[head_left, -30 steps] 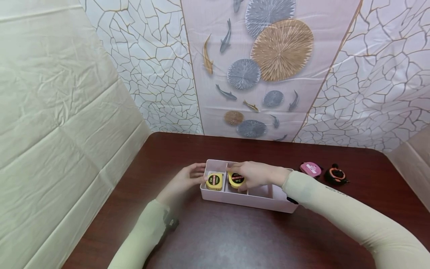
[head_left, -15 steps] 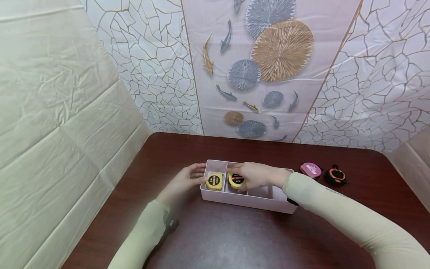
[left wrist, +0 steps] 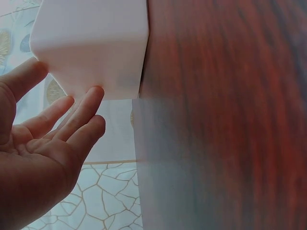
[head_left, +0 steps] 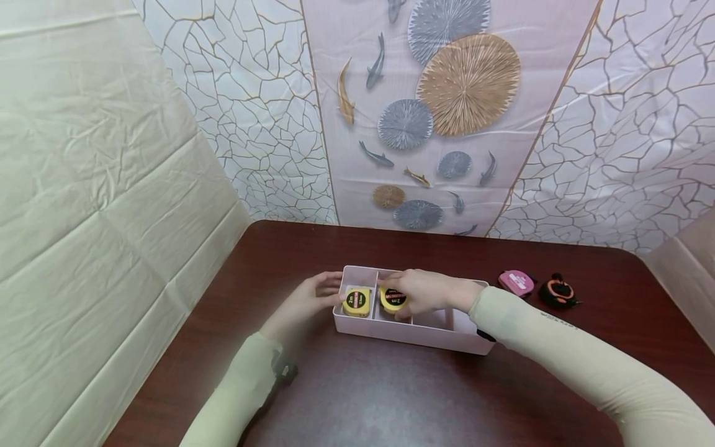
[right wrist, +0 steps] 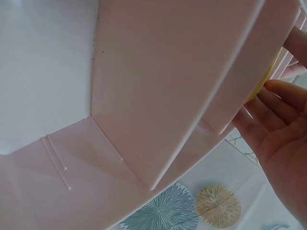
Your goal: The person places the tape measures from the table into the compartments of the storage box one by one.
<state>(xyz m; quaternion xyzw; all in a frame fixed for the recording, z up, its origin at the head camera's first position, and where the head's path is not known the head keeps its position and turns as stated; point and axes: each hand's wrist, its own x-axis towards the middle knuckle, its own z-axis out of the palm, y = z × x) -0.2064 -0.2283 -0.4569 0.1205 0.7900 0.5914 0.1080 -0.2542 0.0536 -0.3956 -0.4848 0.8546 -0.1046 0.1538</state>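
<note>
A long pale pink box (head_left: 413, 336) with dividers lies across the table. In its left-end compartment sits a yellow tape measure (head_left: 356, 302), label up. My right hand (head_left: 426, 289) reaches into the neighbouring compartment and holds a second yellow tape measure (head_left: 393, 300) between thumb and fingers; the hand covers part of it. Only a yellow sliver of that tape measure (right wrist: 259, 89) shows in the right wrist view. At the box's left end, my left hand (head_left: 304, 302) touches the outer wall. The left wrist view shows its fingers extended against the end wall (left wrist: 96, 62).
To the right of the box lie a pink tape measure (head_left: 517, 282) and a black-and-orange tape measure (head_left: 557, 292). The dark wood table (head_left: 357, 397) meets a patterned cloth backdrop (head_left: 268, 124) behind and a cream cloth wall (head_left: 112, 186) on the left.
</note>
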